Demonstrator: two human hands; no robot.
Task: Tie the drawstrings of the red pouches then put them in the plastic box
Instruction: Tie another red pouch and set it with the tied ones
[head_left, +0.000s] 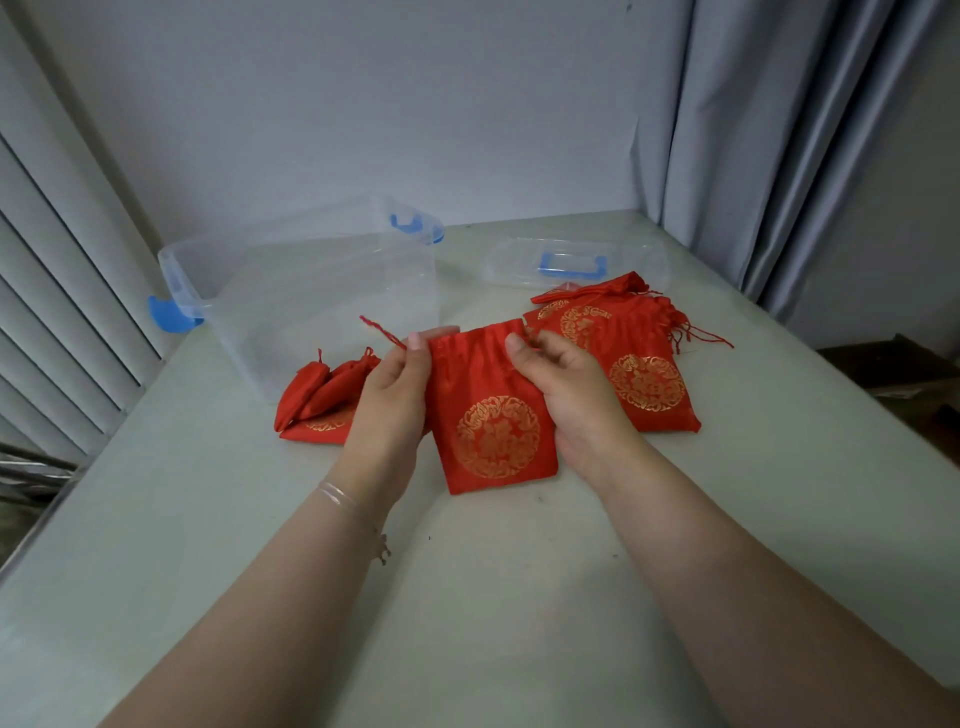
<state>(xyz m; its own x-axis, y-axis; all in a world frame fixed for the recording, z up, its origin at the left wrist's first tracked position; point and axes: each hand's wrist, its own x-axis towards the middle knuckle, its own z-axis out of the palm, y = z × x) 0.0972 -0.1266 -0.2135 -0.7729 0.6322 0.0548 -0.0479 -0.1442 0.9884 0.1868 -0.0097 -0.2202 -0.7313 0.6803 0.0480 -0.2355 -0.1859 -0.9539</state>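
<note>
A red pouch (491, 415) with a gold round emblem lies flat on the table between my hands. My left hand (395, 387) pinches its left drawstring (382, 330), which sticks up and to the left. My right hand (563, 382) pinches the drawstring at the pouch's upper right corner. A stack of flat red pouches (636, 364) lies to the right, partly behind my right hand. Several cinched red pouches (322, 392) lie to the left, in front of the clear plastic box (291, 291), which stands open with nothing inside.
The box's clear lid (574, 262) with a blue handle lies at the back right of the pale table (493, 571). A grey curtain (779, 145) hangs at the right and window slats (57, 270) run along the left. The table's left edge drops off near the slats.
</note>
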